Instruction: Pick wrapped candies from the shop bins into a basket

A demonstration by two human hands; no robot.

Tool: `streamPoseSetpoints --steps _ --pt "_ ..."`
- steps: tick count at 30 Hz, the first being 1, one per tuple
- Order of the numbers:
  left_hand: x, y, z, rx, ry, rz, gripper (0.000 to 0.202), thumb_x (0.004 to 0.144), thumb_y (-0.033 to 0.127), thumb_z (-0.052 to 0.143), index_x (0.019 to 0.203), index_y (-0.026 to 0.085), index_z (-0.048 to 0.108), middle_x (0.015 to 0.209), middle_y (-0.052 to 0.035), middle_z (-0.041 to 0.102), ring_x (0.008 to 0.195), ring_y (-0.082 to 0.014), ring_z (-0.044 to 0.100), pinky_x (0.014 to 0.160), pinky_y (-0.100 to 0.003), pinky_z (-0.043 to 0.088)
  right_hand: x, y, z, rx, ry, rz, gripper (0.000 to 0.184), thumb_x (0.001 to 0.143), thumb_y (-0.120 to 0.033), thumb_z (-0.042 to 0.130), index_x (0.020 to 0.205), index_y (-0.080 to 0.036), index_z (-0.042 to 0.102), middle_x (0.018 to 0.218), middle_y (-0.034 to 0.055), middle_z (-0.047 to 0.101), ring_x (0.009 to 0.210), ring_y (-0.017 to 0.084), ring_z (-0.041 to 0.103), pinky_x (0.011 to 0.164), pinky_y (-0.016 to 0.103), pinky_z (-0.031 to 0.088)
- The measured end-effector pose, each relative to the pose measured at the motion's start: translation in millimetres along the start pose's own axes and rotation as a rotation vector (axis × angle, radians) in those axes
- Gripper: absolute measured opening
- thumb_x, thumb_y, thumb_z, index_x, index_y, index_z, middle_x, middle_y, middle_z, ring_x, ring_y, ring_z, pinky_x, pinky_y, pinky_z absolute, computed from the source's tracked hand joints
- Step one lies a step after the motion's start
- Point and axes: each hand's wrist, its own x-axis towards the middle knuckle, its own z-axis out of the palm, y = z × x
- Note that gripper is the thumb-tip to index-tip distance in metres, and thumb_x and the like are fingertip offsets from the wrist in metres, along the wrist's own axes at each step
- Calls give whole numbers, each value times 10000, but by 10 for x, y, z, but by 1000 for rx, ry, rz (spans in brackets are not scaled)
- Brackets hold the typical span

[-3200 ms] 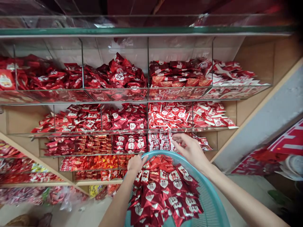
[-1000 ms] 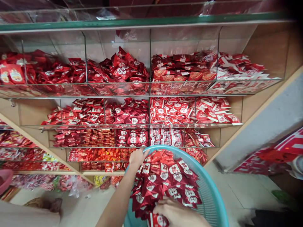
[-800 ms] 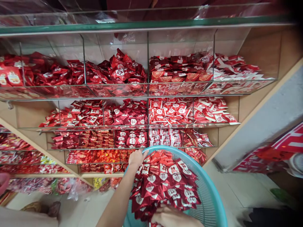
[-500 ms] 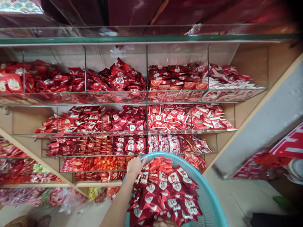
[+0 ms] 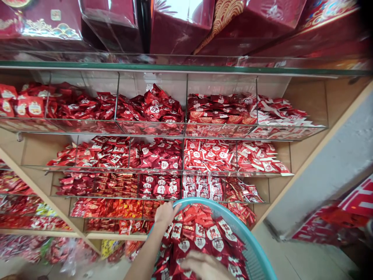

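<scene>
A teal plastic basket [image 5: 253,249] at the bottom centre is heaped with red foil candy packets [image 5: 204,237] printed with white hearts. My left hand [image 5: 164,213] grips the basket's far left rim. My right hand [image 5: 204,266] rests palm down on the packets at the near side of the heap, fingers spread; whether it has a packet in it is hidden. In front stand tiered clear acrylic bins [image 5: 186,128] filled with red candy packets.
Dark red gift boxes [image 5: 180,23] sit on the glass top shelf [image 5: 175,67]. More candy bins run off to the left [image 5: 20,194]. A slanted grey wall panel [image 5: 329,171] and red packaging [image 5: 349,210] are at the right. Tiled floor shows below.
The view has tilted upward, bringing the gift boxes into sight. My right hand went from the shelf bins into the basket, dipped out of view, and now lies on the packets.
</scene>
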Motion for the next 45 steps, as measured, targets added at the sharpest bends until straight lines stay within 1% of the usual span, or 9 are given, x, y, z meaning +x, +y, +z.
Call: streamPoseSetpoints --steps 1,6,8,10,16,23,27,33,45 --pt "2 0 5 3 11 -2 682 798 628 157 942 137 609 869 -155 662 831 -283 627 693 -371 467 11 -25 -206 -34 90 19 361 782 -384 558 1126 -274 547 1150 39 571 1046 222 526 863 323 434" --pt "10 -16 23 -17 39 6 670 796 629 182 915 135 619 844 -147 673 819 -293 631 696 -382 472 218 20 -1255 -206 625 -56 217 871 -281 407 990 -216 577 977 59 597 917 184 547 822 354 436" --pt "10 -21 18 -16 42 13 675 797 628 178 916 131 619 843 -150 673 816 -294 632 694 -384 473 378 106 -1503 -312 777 -52 189 853 -257 437 983 -208 565 1011 70 575 956 198 528 842 366 425" --pt "6 -22 6 3 42 13 681 797 628 176 914 126 622 844 -154 671 814 -297 632 689 -386 474 543 184 -1624 -424 824 -35 178 832 -247 469 982 -205 557 1039 73 556 975 207 515 838 358 428" --pt "5 -19 -17 24 44 27 723 803 623 106 908 131 625 837 -148 674 797 -293 636 683 -391 477 863 243 -1660 -667 823 40 159 816 -257 493 949 -194 555 1001 75 557 915 214 508 767 329 432" --pt "15 -17 -9 7 25 35 682 803 619 150 949 139 612 846 -161 669 815 -286 633 695 -390 474 952 279 -1696 -710 834 54 151 847 -226 443 828 -190 589 849 56 582 819 188 505 710 282 396" --pt "8 -6 -30 9 13 31 699 798 629 137 954 138 610 846 -161 667 808 -288 633 681 -384 473 982 315 -1791 -506 927 12 189 847 -228 440 804 -179 618 799 50 589 771 166 523 685 265 388" --pt "17 -19 -36 -1 0 30 708 786 646 142 946 142 613 866 -152 664 830 -289 626 701 -375 464 976 402 -2017 2 1066 32 182 732 -297 567 649 -153 641 648 29 618 594 142 533 618 272 394" --pt "10 -16 -40 24 8 37 713 789 642 144 958 126 606 860 -155 664 826 -303 627 697 -390 466 902 490 -1992 369 1147 81 299 687 -423 599 636 -128 607 478 -18 530 417 87 441 444 227 362"
